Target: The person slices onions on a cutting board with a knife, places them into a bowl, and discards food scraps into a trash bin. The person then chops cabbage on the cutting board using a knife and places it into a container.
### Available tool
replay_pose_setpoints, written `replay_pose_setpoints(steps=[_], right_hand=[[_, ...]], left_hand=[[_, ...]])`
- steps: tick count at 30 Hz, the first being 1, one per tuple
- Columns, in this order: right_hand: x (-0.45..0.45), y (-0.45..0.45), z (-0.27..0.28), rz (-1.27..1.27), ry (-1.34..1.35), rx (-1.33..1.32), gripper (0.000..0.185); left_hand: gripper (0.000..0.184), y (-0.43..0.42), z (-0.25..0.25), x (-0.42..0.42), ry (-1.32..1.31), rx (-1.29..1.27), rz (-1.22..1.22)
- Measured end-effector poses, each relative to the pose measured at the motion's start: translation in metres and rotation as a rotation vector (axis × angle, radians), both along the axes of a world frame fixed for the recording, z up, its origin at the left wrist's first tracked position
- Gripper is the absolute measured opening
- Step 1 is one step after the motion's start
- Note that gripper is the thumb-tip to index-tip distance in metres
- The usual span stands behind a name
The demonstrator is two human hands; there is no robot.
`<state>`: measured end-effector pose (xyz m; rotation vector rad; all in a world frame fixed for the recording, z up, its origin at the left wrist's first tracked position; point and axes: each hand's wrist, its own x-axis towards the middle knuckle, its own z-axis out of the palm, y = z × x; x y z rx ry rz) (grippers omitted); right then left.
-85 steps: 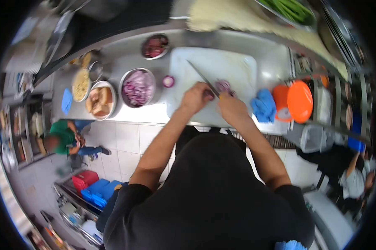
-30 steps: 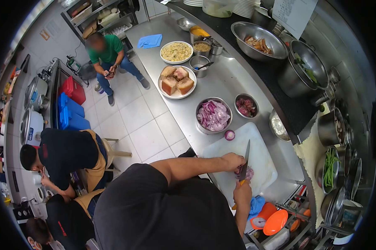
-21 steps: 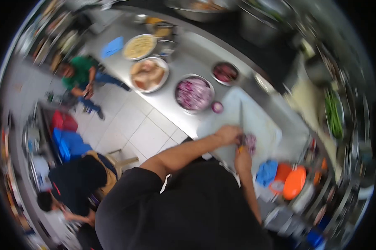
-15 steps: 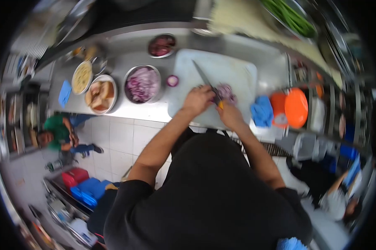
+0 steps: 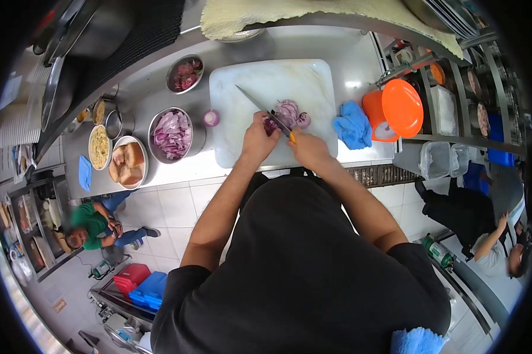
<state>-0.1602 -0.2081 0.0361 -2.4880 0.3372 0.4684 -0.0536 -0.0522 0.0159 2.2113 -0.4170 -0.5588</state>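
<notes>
On the white cutting board [image 5: 242, 76], my left hand [image 5: 260, 140] has its fingers closed on a piece of red onion [image 5: 270, 124], partly covered by the fingers. My right hand [image 5: 310, 152] is wrapped around the yellow handle of a knife [image 5: 253, 98]. The blade lies beside the held onion and points away toward the board's far left. Cut red onion slices [image 5: 287, 111] lie just right of the blade. A further onion piece [image 5: 211, 118] rests at the board's left edge.
Left of the board stand a metal pot of cut onion [image 5: 171, 134], a small bowl of dark red pieces [image 5: 186, 74] and a bowl of pale chunks [image 5: 128, 162]. To the right are a blue cloth [image 5: 353, 125] and an orange container [image 5: 376, 109]. Two people are farther off.
The view has turned, so the board and bowls appear farther left and higher. Both hands stay at the onion and knife, with the blade still beside the slices.
</notes>
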Motion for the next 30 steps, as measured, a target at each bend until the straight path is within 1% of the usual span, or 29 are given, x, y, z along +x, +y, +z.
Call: replay_pose_setpoints(steps=[1, 4, 7, 10, 13, 16, 19, 20, 23, 27, 30], right_hand=[[0.003, 0.001, 0.006, -0.009, 0.017, 0.002, 0.037], [0.008, 0.002, 0.018, 0.002, 0.031, -0.046, 0.035], [0.011, -0.002, 0.04, 0.064, 0.049, -0.081, 0.033], [0.011, -0.004, 0.069, 0.111, 0.081, -0.1, 0.032], [0.005, -0.004, 0.079, 0.095, 0.072, -0.081, 0.033], [-0.001, 0.002, 0.062, 0.076, 0.095, -0.074, 0.033], [0.005, 0.012, 0.019, 0.028, -0.022, -0.048, 0.035], [0.009, 0.014, 0.008, 0.021, -0.014, -0.039, 0.034], [0.029, 0.014, 0.002, 0.013, 0.005, -0.026, 0.033], [0.037, 0.004, 0.055, 0.078, 0.085, -0.06, 0.034], [0.022, 0.005, 0.076, 0.126, 0.11, -0.093, 0.034]], left_hand=[[0.059, 0.002, -0.003, -0.001, 0.012, -0.032, 0.026], [0.054, 0.011, -0.001, 0.005, 0.041, -0.037, -0.003], [0.043, 0.013, 0.006, 0.008, -0.2, 0.047, -0.072], [0.031, 0.012, 0.006, 0.013, -0.175, 0.004, -0.071], [0.025, 0.011, 0.003, 0.017, -0.183, 0.02, -0.104], [0.023, 0.011, 0.001, 0.019, -0.169, -0.052, -0.089], [0.025, 0.012, 0.007, 0.021, -0.161, -0.001, -0.121], [0.025, 0.012, 0.007, 0.02, -0.145, 0.0, -0.118], [0.025, 0.011, 0.004, 0.024, -0.129, -0.004, -0.112], [0.026, 0.011, 0.005, 0.027, -0.12, 0.0, -0.107], [0.027, 0.013, 0.004, 0.024, -0.119, 0.002, -0.111]])
